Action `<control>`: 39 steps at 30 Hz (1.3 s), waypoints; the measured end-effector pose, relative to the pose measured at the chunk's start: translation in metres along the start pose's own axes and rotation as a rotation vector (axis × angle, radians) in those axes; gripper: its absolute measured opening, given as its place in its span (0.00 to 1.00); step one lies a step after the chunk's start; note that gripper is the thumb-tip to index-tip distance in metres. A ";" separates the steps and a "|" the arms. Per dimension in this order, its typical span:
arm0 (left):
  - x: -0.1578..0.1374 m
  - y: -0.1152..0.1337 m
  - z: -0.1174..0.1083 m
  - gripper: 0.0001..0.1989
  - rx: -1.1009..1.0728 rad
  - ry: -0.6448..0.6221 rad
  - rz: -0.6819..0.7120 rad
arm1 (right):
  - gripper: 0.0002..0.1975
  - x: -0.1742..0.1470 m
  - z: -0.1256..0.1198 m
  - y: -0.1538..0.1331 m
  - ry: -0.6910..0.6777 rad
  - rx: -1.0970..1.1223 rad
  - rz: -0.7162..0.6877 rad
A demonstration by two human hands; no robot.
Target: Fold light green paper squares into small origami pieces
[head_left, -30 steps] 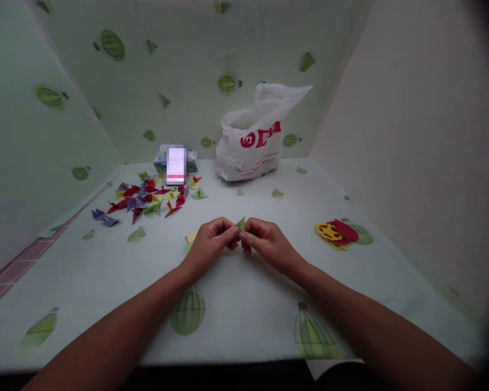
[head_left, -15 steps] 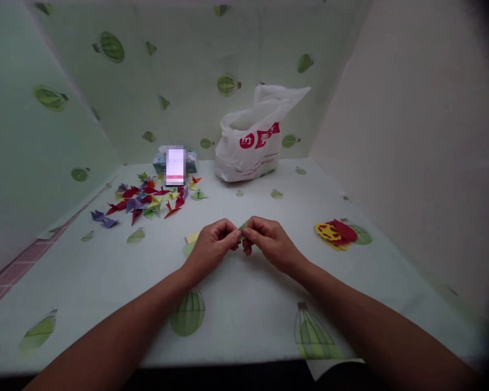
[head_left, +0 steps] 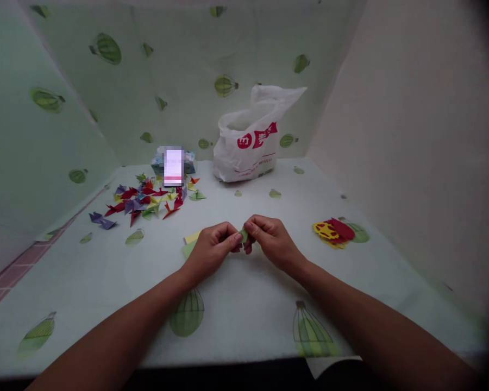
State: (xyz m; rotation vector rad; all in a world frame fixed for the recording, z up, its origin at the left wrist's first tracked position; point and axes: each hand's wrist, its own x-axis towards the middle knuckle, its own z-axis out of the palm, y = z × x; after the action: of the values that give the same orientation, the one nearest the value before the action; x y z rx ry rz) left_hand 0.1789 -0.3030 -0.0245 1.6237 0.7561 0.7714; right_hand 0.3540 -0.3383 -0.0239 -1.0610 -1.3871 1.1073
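A small piece of folded green paper [head_left: 243,235] is pinched between my two hands above the table's middle. My left hand [head_left: 217,243] grips its left side between thumb and fingers. On the other side, my right hand [head_left: 271,238] holds it with thumb and curled fingers. Much of the paper is hidden by the fingertips. Partly behind my left wrist lie yellow and green paper sheets [head_left: 188,249]. Many folded paper cranes [head_left: 142,198] in red, purple, yellow, green and orange are heaped at the back left.
A lit phone [head_left: 173,167] leans on a tissue box [head_left: 190,163] behind the cranes. A white plastic bag [head_left: 246,155] stands at the back centre. Red and yellow paper cut-outs [head_left: 334,233] lie on the right. The balloon-patterned cloth [head_left: 244,320] covers the table.
My right thumb has shifted up and away from the left thumb, so more of the green paper shows between my hands. The view has moved slightly.
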 end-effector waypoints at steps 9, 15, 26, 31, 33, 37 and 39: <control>0.002 0.000 0.002 0.12 0.002 0.000 -0.014 | 0.17 0.000 0.003 0.002 0.015 0.011 0.011; 0.000 0.002 0.003 0.14 0.038 0.033 -0.043 | 0.16 -0.001 0.004 0.002 0.012 0.004 0.003; 0.000 0.001 0.005 0.12 -0.030 0.061 0.006 | 0.18 -0.002 0.004 0.002 0.025 -0.061 0.005; 0.002 -0.001 0.004 0.12 -0.154 0.117 -0.037 | 0.15 0.001 0.003 0.004 -0.038 0.139 0.030; 0.003 -0.002 0.004 0.11 -0.225 0.130 -0.053 | 0.14 0.002 0.002 0.006 -0.044 0.155 0.036; 0.003 -0.002 0.005 0.13 -0.316 0.166 -0.058 | 0.14 0.002 0.003 0.007 -0.041 0.181 0.050; 0.003 -0.002 0.006 0.13 -0.358 0.172 -0.068 | 0.15 0.002 0.004 0.006 -0.046 0.204 0.051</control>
State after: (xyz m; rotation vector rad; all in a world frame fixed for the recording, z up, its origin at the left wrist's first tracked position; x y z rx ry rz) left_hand 0.1858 -0.3036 -0.0271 1.2157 0.7421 0.9466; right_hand 0.3504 -0.3356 -0.0298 -0.9322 -1.2587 1.2883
